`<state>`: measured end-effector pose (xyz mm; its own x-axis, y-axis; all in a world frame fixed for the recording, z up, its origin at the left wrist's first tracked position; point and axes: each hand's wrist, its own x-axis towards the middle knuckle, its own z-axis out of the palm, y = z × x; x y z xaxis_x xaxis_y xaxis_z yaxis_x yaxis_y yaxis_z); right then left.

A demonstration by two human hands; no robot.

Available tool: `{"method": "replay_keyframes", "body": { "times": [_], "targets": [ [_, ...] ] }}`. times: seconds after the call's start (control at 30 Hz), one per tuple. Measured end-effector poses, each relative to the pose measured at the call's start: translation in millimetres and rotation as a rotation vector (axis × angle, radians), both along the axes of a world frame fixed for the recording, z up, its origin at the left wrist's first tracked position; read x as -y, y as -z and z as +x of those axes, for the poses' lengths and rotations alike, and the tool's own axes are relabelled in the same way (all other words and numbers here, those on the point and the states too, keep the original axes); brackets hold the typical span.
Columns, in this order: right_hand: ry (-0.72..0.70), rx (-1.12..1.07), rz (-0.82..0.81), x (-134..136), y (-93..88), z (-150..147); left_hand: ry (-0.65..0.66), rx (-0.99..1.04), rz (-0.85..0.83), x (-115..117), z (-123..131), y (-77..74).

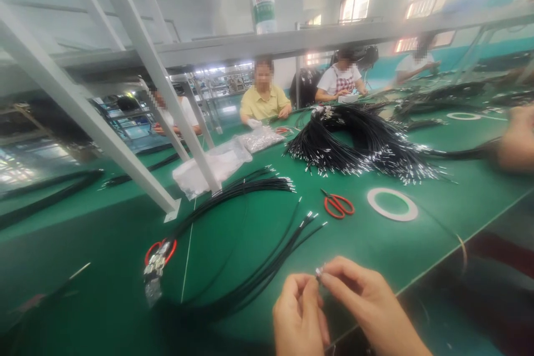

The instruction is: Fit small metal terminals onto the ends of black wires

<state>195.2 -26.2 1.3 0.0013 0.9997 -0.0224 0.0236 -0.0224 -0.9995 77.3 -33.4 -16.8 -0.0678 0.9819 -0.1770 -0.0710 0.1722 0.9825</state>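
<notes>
Close to the table's front edge, my left hand (298, 311) and my right hand (362, 295) meet fingertip to fingertip. The right thumb and forefinger pinch a small shiny metal piece (319, 272). A short dark bit shows just below it, where my left fingers are closed; the rest of what the left holds is hidden. Black cables (267, 267) with silvery tips lie on the green table just beyond my left hand. Farther back is a second bundle of black cables (237, 188). Red-handled scissors (340, 207) and a white ring (392, 204) lie beyond my hands.
A large heap of black cables (354, 144) spreads across the table (375, 245). Plastic bags (217, 164) lie by a slanting grey post (162, 83). At left are red handles (172, 253) beside small metal parts (155, 270). Several co-workers sit opposite; another person's hand (517, 142) is at right.
</notes>
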Motion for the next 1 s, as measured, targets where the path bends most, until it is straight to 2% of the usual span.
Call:
{"method": "replay_keyframes", "body": {
  "times": [0.2, 0.43, 0.73, 1.0],
  "targets": [
    [-0.048, -0.016, -0.003, 3.3, 0.6, 5.7, 0.097, 0.04, -0.043, -0.4, -7.0, -6.7],
    [-0.039, -0.056, -0.032, 3.3, -10.5, 6.7, 0.254, 0.073, -0.065, -2.6, -19.0, -9.6],
    [-0.163, -0.158, -0.091, 1.6, -12.5, 9.3, 0.529, 0.266, -0.193, -9.9, -36.2, -18.8],
    [-0.219, -0.172, -0.093, 0.4, -11.6, 7.0, 0.639, 0.443, -0.256, -13.3, -42.8, -17.0]
  ]
}}
